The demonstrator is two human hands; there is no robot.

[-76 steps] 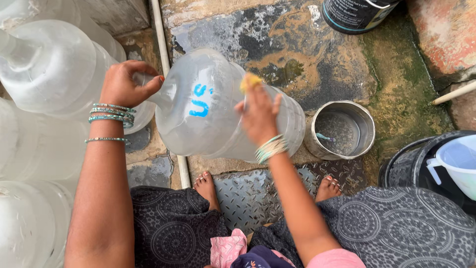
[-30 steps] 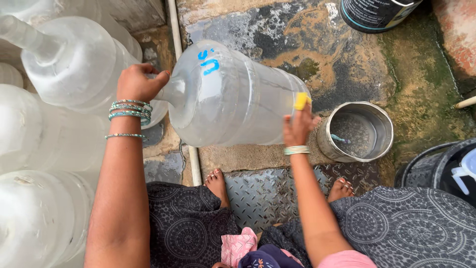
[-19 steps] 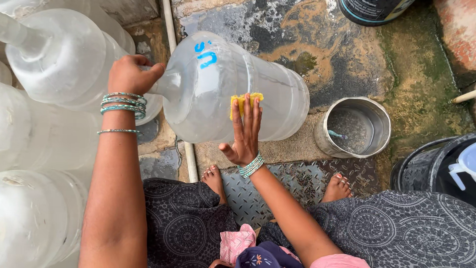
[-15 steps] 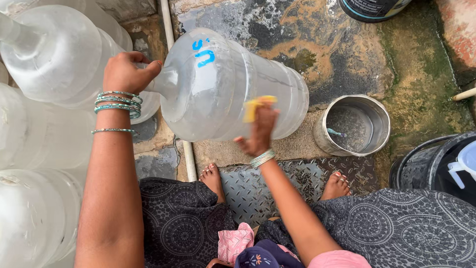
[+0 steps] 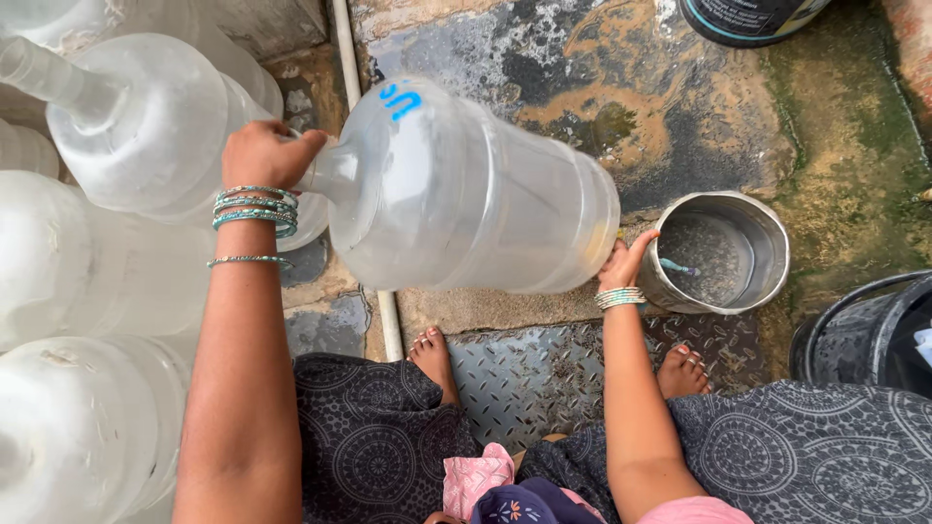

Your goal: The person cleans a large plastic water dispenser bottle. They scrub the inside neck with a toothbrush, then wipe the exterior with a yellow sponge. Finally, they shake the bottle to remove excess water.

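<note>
A large clear plastic water jug (image 5: 466, 194) with blue marks near its shoulder lies on its side, lifted above the wet ground. My left hand (image 5: 262, 153), with several bangles at the wrist, is closed around the jug's neck. My right hand (image 5: 621, 262) reaches round the jug's flat base at its lower right edge. It presses a yellow sponge there, and the base hides almost all of the sponge. My bare feet (image 5: 432, 351) rest on a patterned metal plate (image 5: 524, 374) below the jug.
A steel bowl (image 5: 767, 281) holding water and a small teal item stands just right of my right hand. More clear jugs (image 5: 126, 126) crowd the left side. A black bucket (image 5: 864, 335) sits at the right edge and a dark container (image 5: 748, 15) at the top. A white pipe (image 5: 342, 49) runs down the ground.
My right hand has slid with the sponge from the jug's side wall round to its base on the right. The left hand keeps its hold on the neck, and the jug has turned.
</note>
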